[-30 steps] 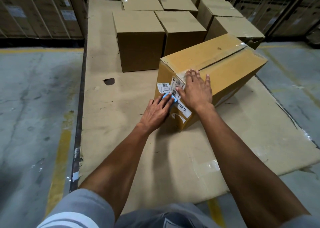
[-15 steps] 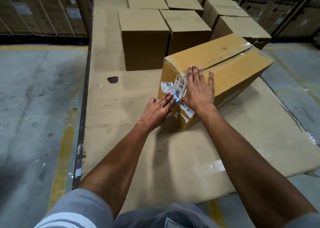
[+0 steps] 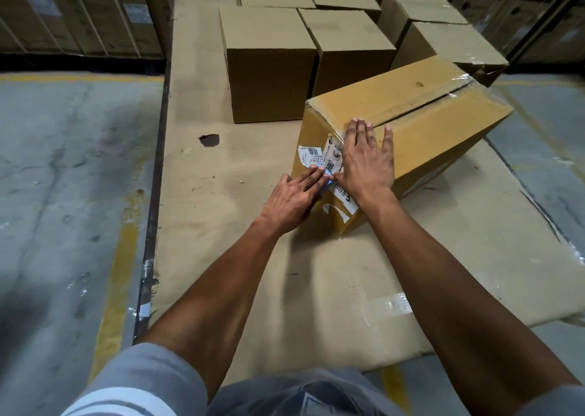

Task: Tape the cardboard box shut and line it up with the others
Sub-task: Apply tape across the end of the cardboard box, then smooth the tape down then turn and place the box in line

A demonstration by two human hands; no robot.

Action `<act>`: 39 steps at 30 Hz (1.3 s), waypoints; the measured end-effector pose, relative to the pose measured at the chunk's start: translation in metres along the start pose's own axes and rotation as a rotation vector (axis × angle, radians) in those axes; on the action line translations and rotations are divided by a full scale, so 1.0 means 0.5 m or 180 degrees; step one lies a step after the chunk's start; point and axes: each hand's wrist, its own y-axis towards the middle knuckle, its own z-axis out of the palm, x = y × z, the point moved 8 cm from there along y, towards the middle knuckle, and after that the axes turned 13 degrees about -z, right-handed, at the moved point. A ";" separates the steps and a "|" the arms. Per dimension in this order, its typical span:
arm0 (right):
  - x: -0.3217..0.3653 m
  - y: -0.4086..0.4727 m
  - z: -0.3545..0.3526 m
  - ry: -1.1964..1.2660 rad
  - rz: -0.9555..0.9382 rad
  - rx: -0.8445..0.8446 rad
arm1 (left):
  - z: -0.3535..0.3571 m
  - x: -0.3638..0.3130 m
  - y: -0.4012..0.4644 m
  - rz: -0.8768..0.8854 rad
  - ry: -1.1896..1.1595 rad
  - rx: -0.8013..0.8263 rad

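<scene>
Grey short sleeves at the near edge; both bare forearms reach forward. Left hand (image 3: 292, 199): fingers extended flat against the near end face of the yellow-brown cardboard box (image 3: 437, 130), fingertips on a small blue item (image 3: 323, 170) I cannot identify; nothing gripped. Right hand (image 3: 367, 159): palm flat, fingers spread over the top front edge, pressing clear tape and white printed labels (image 3: 332, 159). Box sits skewed on the flattened cardboard sheet (image 3: 221, 241) covering the floor, its top seam taped. Beyond: rows of plain brown cartons (image 3: 269, 64), squared together, just behind the box.
</scene>
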 end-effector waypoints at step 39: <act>0.207 -0.062 0.122 0.0222 -0.1484 -0.0951 | -0.004 0.155 -0.093 -0.2258 -0.3614 0.0614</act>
